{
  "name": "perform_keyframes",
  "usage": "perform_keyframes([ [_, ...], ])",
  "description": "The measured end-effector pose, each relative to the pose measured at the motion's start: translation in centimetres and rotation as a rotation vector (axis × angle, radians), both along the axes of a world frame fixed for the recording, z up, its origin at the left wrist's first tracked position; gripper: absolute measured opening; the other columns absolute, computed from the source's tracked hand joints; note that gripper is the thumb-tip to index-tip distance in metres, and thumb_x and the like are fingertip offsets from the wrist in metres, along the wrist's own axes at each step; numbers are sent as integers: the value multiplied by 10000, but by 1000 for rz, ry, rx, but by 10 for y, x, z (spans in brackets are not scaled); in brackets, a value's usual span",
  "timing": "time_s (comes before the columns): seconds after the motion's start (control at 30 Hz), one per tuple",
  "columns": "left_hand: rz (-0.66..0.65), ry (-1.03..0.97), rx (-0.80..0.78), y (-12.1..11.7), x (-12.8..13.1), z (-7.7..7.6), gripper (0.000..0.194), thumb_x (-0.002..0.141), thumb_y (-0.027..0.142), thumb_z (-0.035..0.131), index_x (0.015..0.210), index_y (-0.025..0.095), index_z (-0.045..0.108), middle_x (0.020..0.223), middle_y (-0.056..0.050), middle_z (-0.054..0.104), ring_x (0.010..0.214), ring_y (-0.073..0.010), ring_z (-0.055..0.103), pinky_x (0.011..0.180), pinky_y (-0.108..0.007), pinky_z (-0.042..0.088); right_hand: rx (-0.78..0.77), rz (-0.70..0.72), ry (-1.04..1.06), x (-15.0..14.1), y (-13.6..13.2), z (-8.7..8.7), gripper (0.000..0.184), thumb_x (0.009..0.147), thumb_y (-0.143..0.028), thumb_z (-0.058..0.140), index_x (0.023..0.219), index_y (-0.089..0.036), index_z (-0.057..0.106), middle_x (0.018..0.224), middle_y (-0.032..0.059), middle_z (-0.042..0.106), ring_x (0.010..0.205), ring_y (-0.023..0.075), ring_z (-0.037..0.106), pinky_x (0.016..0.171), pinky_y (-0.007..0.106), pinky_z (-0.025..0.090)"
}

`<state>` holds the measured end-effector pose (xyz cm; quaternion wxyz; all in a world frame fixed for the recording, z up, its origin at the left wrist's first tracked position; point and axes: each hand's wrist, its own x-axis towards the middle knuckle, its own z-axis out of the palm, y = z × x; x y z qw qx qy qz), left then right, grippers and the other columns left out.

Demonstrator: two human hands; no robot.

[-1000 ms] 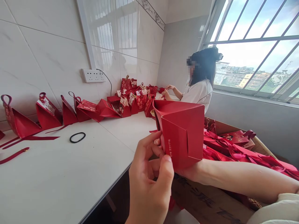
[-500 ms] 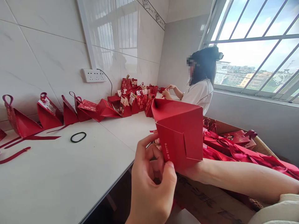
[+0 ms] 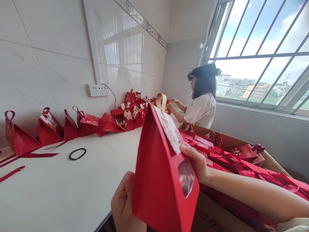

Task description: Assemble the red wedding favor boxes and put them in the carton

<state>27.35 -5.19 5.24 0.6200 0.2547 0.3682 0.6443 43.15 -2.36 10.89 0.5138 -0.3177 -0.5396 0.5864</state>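
Observation:
A red gift box (image 3: 156,174) stands upright close in front of me, with a cream ribbon loop (image 3: 161,102) at its peak. Its side carries a pale printed label and a clear window (image 3: 186,178). My right hand (image 3: 196,161) grips the box from the right, fingers on the face with the label. At the lower left edge, my left hand (image 3: 126,199) is closed against the box; its fingertips are partly hidden behind it.
Along the tiled wall, several red boxes (image 3: 50,129) line the white table (image 3: 72,193). Nearby lie a black hair tie (image 3: 77,154) and red ribbon strips (image 3: 38,155). At right, a carton (image 3: 275,161) holds more red boxes. A co-worker (image 3: 202,103) sits by the window.
The box has been turned from its flat bottom to an upright view, showing label, window and loop. My right hand has come into view on its right side; my left hand has shifted left.

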Motion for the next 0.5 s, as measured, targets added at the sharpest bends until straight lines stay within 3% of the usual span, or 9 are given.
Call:
perform_keyframes([
  [0.07, 92, -12, -78, 9, -5, -10, 440, 654, 599, 684, 750, 188, 559, 539, 8, 545, 429, -148, 517, 370, -241, 429, 47, -10, 26, -1, -3, 2, 605, 723, -412, 668, 1247, -223, 433, 1151, 90, 654, 948, 272, 676, 788, 406, 579],
  [0.13, 150, -31, -67, 13, -8, -14, 433, 613, 492, 754, 895, 206, 592, 744, -18, 650, 603, -195, 630, 492, -266, 517, 110, -32, 2, -2, -6, 6, 587, 735, -354, 704, 1241, -259, 421, 1214, 73, 621, 1007, 256, 656, 814, 388, 575],
  [0.23, 106, -119, 33, 12, -10, -13, 535, 573, 338, 755, 1067, 219, 586, 1058, -58, 657, 892, -268, 662, 733, -325, 560, 200, -94, -101, -3, -10, 11, 509, 765, -339, 696, 1193, -260, 434, 1216, 70, 617, 1034, 236, 644, 842, 369, 570],
  [0.3, 83, -176, 108, 9, -12, -9, 483, 624, 375, 689, 1064, 196, 605, 1146, -88, 632, 1030, -309, 618, 851, -376, 535, 251, -117, -173, -3, -11, 14, 490, 782, -343, 679, 1191, -262, 421, 1183, 68, 633, 999, 224, 659, 825, 361, 578],
  [0.4, 166, -163, 217, 4, -16, -2, 452, 714, 474, 621, 1078, 207, 621, 1228, -92, 596, 1193, -328, 515, 947, -405, 491, 377, -142, -344, -1, -10, 13, 472, 806, -340, 654, 1198, -266, 402, 1130, 67, 651, 951, 214, 671, 742, 328, 597],
  [0.5, 162, -33, 348, 1, -19, 0, 596, 709, 597, 621, 1183, 238, 578, 1245, -92, 584, 1205, -350, 499, 948, -437, 493, 646, -222, -588, 0, -9, 9, 530, 795, -319, 664, 1240, -262, 383, 1096, 70, 642, 940, 206, 659, 721, 306, 592],
])
